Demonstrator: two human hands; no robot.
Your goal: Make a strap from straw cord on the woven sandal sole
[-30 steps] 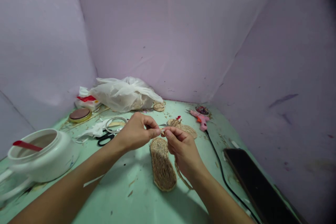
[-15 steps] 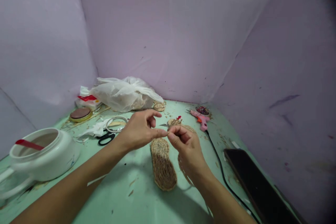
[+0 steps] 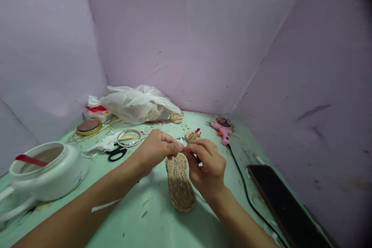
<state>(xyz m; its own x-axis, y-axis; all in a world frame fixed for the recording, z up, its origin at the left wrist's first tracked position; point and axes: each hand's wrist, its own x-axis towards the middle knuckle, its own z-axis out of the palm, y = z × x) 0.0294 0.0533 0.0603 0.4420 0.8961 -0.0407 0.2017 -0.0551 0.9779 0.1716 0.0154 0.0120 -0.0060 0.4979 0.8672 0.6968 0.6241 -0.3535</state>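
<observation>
Straw strand [image 3: 184, 148] — pinched between left hand [image 3: 155, 150] and right hand [image 3: 207, 168] (above woven sole [image 3: 179, 182]).

Bare table [image 3: 139, 221] before woven sole [image 3: 179, 184]

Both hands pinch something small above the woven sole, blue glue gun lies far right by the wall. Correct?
Not quite: the glue gun is pink, not blue, as the head view shows. The rest holds: the left hand and right hand meet fingertip to fingertip above the woven sole, pinching something too small to identify, and the gun lies far right by the wall.
</observation>
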